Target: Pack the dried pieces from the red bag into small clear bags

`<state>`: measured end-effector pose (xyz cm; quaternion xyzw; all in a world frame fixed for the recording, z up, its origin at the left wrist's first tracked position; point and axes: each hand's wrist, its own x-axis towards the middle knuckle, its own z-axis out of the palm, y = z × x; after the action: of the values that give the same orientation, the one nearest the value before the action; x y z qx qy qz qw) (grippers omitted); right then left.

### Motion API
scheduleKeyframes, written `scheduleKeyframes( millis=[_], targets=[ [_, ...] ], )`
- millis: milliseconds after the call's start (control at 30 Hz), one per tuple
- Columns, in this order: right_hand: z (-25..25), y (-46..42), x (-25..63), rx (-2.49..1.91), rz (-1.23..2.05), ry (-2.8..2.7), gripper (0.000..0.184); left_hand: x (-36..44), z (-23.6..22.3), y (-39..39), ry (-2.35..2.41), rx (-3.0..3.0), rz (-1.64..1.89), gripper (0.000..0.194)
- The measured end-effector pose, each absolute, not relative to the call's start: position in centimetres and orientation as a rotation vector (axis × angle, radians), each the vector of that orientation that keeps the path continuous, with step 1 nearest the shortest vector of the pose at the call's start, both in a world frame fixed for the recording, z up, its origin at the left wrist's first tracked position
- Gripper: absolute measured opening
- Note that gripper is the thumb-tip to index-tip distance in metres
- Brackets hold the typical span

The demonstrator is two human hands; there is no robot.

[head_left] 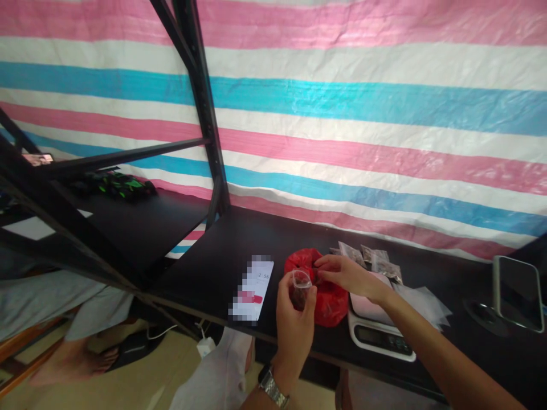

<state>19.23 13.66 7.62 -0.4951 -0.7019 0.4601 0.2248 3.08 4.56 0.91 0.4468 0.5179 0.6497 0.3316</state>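
My left hand [294,316] is closed round a small clear plastic bag [300,286] with dark bits inside, held up above the front edge of the black table [222,250]. My right hand [342,272] pinches at the mouth of a red plastic bag [329,302] that lies on the table just behind the small bag. What the right fingers pinch is too small to make out. A wristwatch [273,390] is on my left wrist.
A white digital scale [378,324] sits right of the red bag, with several small filled packets [371,259] and clear empty bags [423,302] beyond it. A phone [252,290] lies at left, a stand with a screen [515,293] at right. Another person's bare feet [68,356] are at lower left.
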Motion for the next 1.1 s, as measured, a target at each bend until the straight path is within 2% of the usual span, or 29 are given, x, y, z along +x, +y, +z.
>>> scheduleKeyframes(
  millis=[133, 233, 500, 633, 833, 933, 1033, 1100],
  targets=[
    [9.0, 13.2, 20.2, -1.335, 1.298, -1.802, 0.053, 2.5, 0.5, 4.8, 1.466, 1.319, 1.671, 0.042],
    [10.4, 12.4, 20.1, -1.289, 1.242, -1.716, 0.057, 2.3, 0.2, 5.0, 1.551, 1.426, 1.64, 0.044],
    [12.9, 8.7, 17.4, -1.163, 0.625, -2.033, 0.032, 2.8, 0.3, 5.3, 1.554, 1.503, 1.606, 0.046],
    [13.1, 7.8, 16.6, -1.117, 0.423, -2.162, 0.031, 2.9, 0.4, 5.5, 1.534, 1.474, 1.628, 0.046],
    [13.2, 8.1, 17.2, -1.11, 0.287, -2.086, 0.029, 2.5, 0.8, 5.6, 1.494, 1.391, 1.635, 0.051],
    [12.6, 8.9, 17.9, -1.285, 0.281, -2.008, 0.023, 1.9, 1.3, 5.5, 1.396, 1.329, 1.672, 0.048],
    [11.1, 10.2, 17.6, -1.51, 0.362, -2.21, 0.014, 1.1, 1.5, 5.3, 1.329, 1.307, 1.736, 0.044],
    [9.8, 11.0, 16.9, -1.566, 0.367, -2.296, 0.018, 1.0, 1.6, 5.0, 1.351, 1.32, 1.721, 0.042]
  ],
)
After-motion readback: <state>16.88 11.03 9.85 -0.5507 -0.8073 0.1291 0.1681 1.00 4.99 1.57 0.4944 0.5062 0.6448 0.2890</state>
